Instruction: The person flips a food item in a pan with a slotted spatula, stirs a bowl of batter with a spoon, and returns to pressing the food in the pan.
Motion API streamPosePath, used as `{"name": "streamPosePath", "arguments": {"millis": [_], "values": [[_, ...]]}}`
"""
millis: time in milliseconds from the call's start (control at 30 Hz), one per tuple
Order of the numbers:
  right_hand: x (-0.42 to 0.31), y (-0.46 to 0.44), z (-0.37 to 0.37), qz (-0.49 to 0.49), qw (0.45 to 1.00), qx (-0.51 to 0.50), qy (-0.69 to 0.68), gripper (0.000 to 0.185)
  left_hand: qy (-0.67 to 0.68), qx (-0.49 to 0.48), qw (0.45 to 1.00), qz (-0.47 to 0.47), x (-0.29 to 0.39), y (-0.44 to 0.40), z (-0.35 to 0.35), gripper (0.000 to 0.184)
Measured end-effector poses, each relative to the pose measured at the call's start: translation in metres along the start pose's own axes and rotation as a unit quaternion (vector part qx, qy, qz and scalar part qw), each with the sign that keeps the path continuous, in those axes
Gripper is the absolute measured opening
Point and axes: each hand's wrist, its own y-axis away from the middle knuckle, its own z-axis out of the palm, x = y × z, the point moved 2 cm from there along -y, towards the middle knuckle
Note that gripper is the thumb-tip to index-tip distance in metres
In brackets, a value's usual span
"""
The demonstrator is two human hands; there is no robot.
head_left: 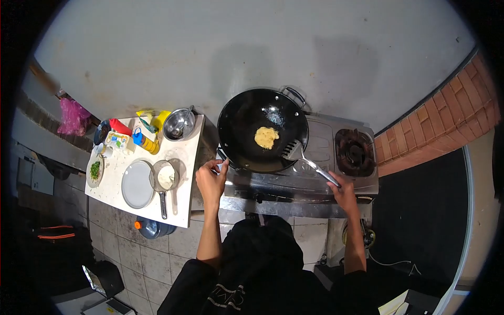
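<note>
A black wok (239, 121) sits on the left side of the metal stove, with a loop handle on either side. Inside it lies a small, pale yellow piece of food (266, 137), perhaps egg. My left hand (211, 181) is at the wok's near left handle (222, 154), its fingers closed on it. In my right hand (344, 191) is the handle of a slotted spatula (310, 161). The spatula's slotted head rests at the wok's lower right, just right of the food and apart from it.
On the stove's right is a bare burner (355, 152). A white table (181, 207) at left bears a strainer (166, 176) with white contents, a plate (137, 184), a metal bowl (178, 124), a yellow bottle (147, 142) and a dish of chopped greens (95, 170). Behind stands a grey wall (252, 42).
</note>
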Motion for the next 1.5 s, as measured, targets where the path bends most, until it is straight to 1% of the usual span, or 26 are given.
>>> {"name": "streamPosePath", "arguments": {"millis": [67, 133, 200, 233, 267, 333, 533, 567, 600, 733, 800, 833, 867, 933, 967, 1000, 1067, 1100, 1133, 1200, 1233, 1267, 1300, 1400, 1467, 1500], "values": [[0.003, 0.000, -0.002, -0.049, 0.991, -0.010, 0.120, 0.028, -0.013, 0.004, 1.000, -0.004, -0.001, 0.000, 0.001, 0.031], [0.023, -0.001, 0.001, -0.054, 0.990, 0.000, 0.131, 0.029, -0.011, 0.010, 1.000, -0.006, 0.003, 0.002, 0.001, 0.030], [0.038, -0.006, 0.002, -0.058, 0.981, 0.006, 0.187, 0.028, -0.036, -0.001, 0.999, -0.027, 0.011, 0.002, -0.002, 0.029], [0.045, -0.007, 0.004, -0.020, 0.980, -0.007, 0.196, 0.028, -0.045, -0.002, 0.998, -0.037, 0.010, 0.002, -0.001, 0.029], [0.050, -0.007, 0.006, -0.020, 0.981, -0.007, 0.194, 0.028, -0.047, -0.001, 0.998, -0.037, 0.009, 0.002, 0.000, 0.029], [0.054, -0.007, 0.011, -0.048, 0.966, -0.007, 0.253, 0.029, -0.034, 0.007, 0.999, -0.037, 0.007, 0.003, 0.001, 0.028], [0.066, -0.016, 0.026, -0.073, 0.960, 0.041, 0.265, 0.028, -0.013, 0.036, 0.999, -0.032, 0.010, 0.012, 0.002, 0.028], [0.069, -0.018, 0.026, -0.048, 0.965, 0.017, 0.259, 0.033, 0.012, 0.025, 0.999, -0.046, 0.008, 0.014, 0.001, 0.028], [0.068, -0.020, 0.026, -0.059, 0.965, 0.012, 0.254, 0.033, 0.029, 0.032, 0.998, -0.053, 0.009, 0.017, -0.001, 0.028], [0.053, -0.018, 0.025, -0.053, 0.959, 0.042, 0.276, 0.043, 0.064, 0.023, 0.997, -0.035, 0.002, 0.029, -0.009, 0.025], [0.032, -0.021, 0.020, -0.080, 0.964, 0.090, 0.236, 0.038, 0.070, 0.021, 0.997, -0.029, -0.002, 0.036, -0.012, 0.025], [0.009, -0.026, 0.017, -0.132, 0.953, 0.136, 0.236, 0.031, 0.071, 0.028, 0.997, -0.032, -0.005, 0.039, -0.013, 0.025], [-0.010, -0.030, 0.019, -0.138, 0.953, 0.132, 0.234, 0.031, 0.098, 0.011, 0.994, -0.038, -0.009, 0.042, -0.014, 0.025], [-0.047, -0.039, 0.028, -0.064, 0.989, 0.108, 0.084, 0.022, 0.125, -0.002, 0.991, -0.045, -0.019, 0.045, -0.018, 0.024], [-0.075, -0.042, 0.038, -0.124, 0.982, 0.120, 0.074, 0.017, 0.139, -0.007, 0.989, -0.054, -0.024, 0.044, -0.019, 0.024], [-0.100, -0.044, 0.051, -0.201, 0.972, 0.110, 0.049, 0.016, 0.154, -0.012, 0.986, -0.063, -0.031, 0.042, -0.021, 0.024], [-0.149, -0.041, 0.088, -0.238, 0.969, 0.057, -0.018, 0.017, 0.156, -0.001, 0.985, -0.071, -0.047, 0.037, -0.027, 0.025], [-0.171, -0.037, 0.111, -0.235, 0.971, 0.010, -0.035, 0.017, 0.163, -0.002, 0.983, -0.079, -0.053, 0.034, -0.033, 0.026], [-0.183, -0.037, 0.138, -0.267, 0.961, -0.016, -0.065, 0.019, 0.169, -0.003, 0.982, -0.087, -0.060, 0.031, -0.039, 0.027], [-0.207, -0.038, 0.195, -0.229, 0.961, -0.097, -0.121, 0.019, 0.184, -0.010, 0.978, -0.094, -0.078, 0.025, -0.049, 0.027], [-0.208, -0.042, 0.230, -0.212, 0.962, -0.107, -0.137, 0.019, 0.191, -0.016, 0.977, -0.090, -0.087, 0.020, -0.053, 0.025], [-0.211, -0.050, 0.261, -0.221, 0.962, -0.096, -0.127, 0.018, 0.198, -0.024, 0.976, -0.086, -0.097, 0.015, -0.058, 0.024], [-0.212, -0.061, 0.291, -0.199, 0.967, -0.090, -0.128, 0.019, 0.231, -0.073, 0.959, -0.150, -0.103, 0.011, -0.065, 0.022], [-0.204, -0.107, 0.377, -0.153, 0.980, -0.055, -0.115, 0.019, 0.244, -0.112, 0.950, -0.161, -0.145, -0.004, -0.068, 0.020], [-0.192, -0.147, 0.426, -0.137, 0.988, -0.017, -0.069, 0.021, 0.251, -0.130, 0.944, -0.170, -0.163, -0.016, -0.076, 0.020], [-0.188, -0.166, 0.449, -0.147, 0.988, 0.006, -0.039, 0.024, 0.259, -0.125, 0.947, -0.145, -0.169, -0.023, -0.082, 0.021]]}}
